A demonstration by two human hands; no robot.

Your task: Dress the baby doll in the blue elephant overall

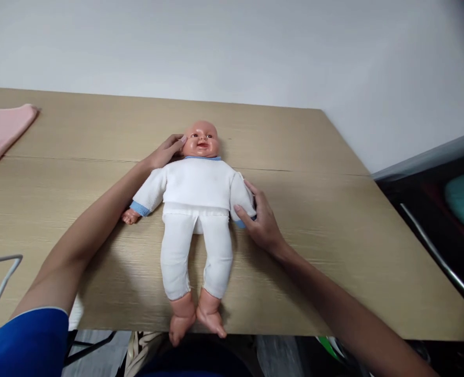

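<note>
A baby doll (198,183) lies on its back on the wooden table, head toward the wall and feet at the front edge. It wears a white fleece top with blue collar and cuffs, and white trousers; its feet are bare. My left hand (169,149) is closed against the side of the doll's head, with some of its fingers hidden. Around the doll's sleeved arm, on the right of the picture, my right hand (261,217) is closed, thumb on top and fingers along the outer side. That arm's doll hand is hidden.
Pink folded cloth (4,133) lies at the table's (326,251) far left. A bent white rod (2,277) stands out at the left edge. Beyond the right table edge is a dark object with a metal bar (438,254). The wall (216,47) borders the back.
</note>
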